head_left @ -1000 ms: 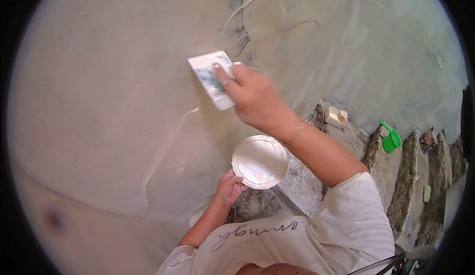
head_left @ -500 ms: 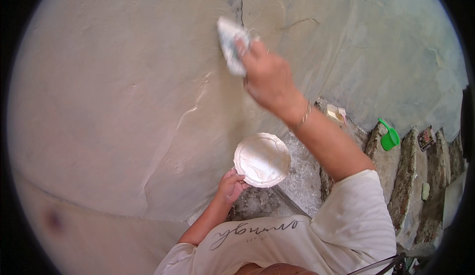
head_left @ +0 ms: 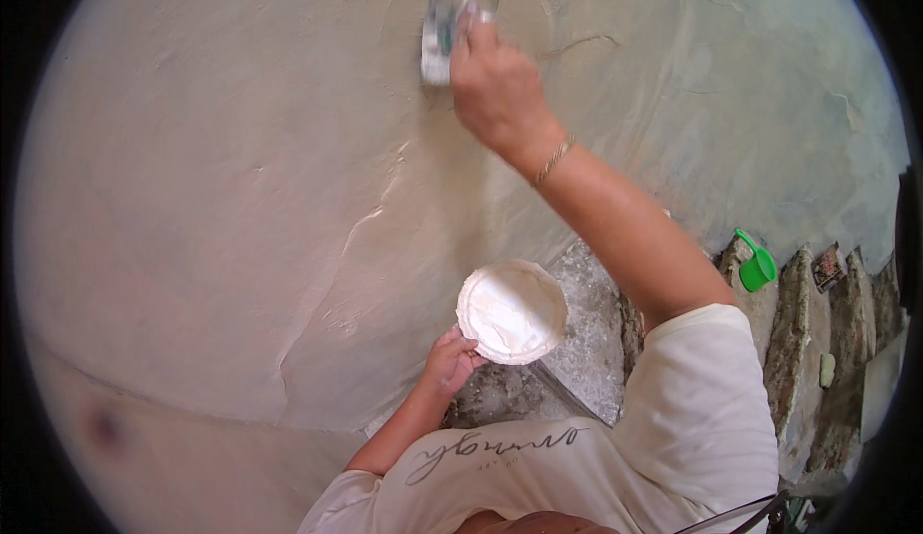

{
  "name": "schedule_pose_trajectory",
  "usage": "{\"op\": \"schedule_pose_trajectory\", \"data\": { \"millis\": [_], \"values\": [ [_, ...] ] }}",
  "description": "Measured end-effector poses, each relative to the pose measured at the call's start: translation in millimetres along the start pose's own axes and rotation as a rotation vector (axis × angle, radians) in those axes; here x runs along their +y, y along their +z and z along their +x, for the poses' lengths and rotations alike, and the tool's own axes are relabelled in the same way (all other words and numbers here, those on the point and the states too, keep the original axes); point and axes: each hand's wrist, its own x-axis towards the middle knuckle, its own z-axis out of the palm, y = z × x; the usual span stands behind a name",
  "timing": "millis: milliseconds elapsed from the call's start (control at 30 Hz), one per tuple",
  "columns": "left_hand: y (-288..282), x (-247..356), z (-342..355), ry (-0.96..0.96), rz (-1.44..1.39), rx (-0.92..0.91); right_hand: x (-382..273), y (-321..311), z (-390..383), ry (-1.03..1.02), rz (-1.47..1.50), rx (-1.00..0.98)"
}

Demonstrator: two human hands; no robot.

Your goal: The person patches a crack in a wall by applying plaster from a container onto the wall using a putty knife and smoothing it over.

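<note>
My right hand (head_left: 500, 82) is raised at the upper middle against the plastered wall (head_left: 240, 149). Its fingers grip a flat, pale putty scraper (head_left: 436, 53), smeared by motion; whether the blade touches the wall is unclear. Lower down, my left hand (head_left: 449, 361) clasps the left rim of a round white bowl (head_left: 465, 305). White paste (head_left: 510, 321) lies inside the bowl and crusts its edge. The thumb is on the rim, and the other fingers are partly hidden beneath.
Rough concrete steps (head_left: 788, 361) descend along the right. On them are a green dipper (head_left: 759, 270), a dark printed packet (head_left: 829, 268) and a small pale-green object (head_left: 827, 371). A long raised crack (head_left: 346, 238) runs down the wall left of the bowl.
My right hand has moved up the wall with the scraper, and the scraper has turned. The forearm now covers the small tub on the top step. My left hand and the bowl are nearly still.
</note>
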Motion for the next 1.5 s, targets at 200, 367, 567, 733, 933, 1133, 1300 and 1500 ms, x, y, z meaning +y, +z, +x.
{"op": "schedule_pose_trajectory", "data": {
  "millis": [200, 367, 567, 733, 933, 1133, 1300, 1500],
  "values": [
    [-8.4, 2.6, 2.7, 0.0, 0.013, -0.005, -26.0, -52.9, -69.4, 0.048, 0.344, -0.363],
    [-8.2, -3.0, 5.5, -0.012, 0.021, -0.014, 2.3, -83.1, -26.5, 0.132, 0.273, -0.008],
    [-2.2, -5.0, 7.2, -0.042, 0.012, -0.014, 20.7, -77.2, 51.0, 0.076, 0.276, 0.216],
    [-4.2, -4.6, 4.1, -0.01, 0.015, 0.005, 26.4, -13.5, 10.9, -0.012, 0.021, 0.15],
    [5.0, -1.4, -2.7, 0.041, 0.024, 0.081, -8.1, -50.3, -139.8, 0.163, 0.222, -0.233],
    [11.1, 7.9, -9.6, 0.001, 0.087, 0.089, 5.8, -57.4, -144.6, 0.36, 0.167, -0.154],
    [3.0, -1.8, -2.4, -0.007, 0.01, 0.055, 12.5, -42.5, -70.0, 0.333, 0.137, 0.096],
    [-8.5, -9.4, 7.4, -0.05, -0.016, -0.005, -42.2, 8.8, -70.1, 0.238, 0.072, -0.147]
  ]
}}
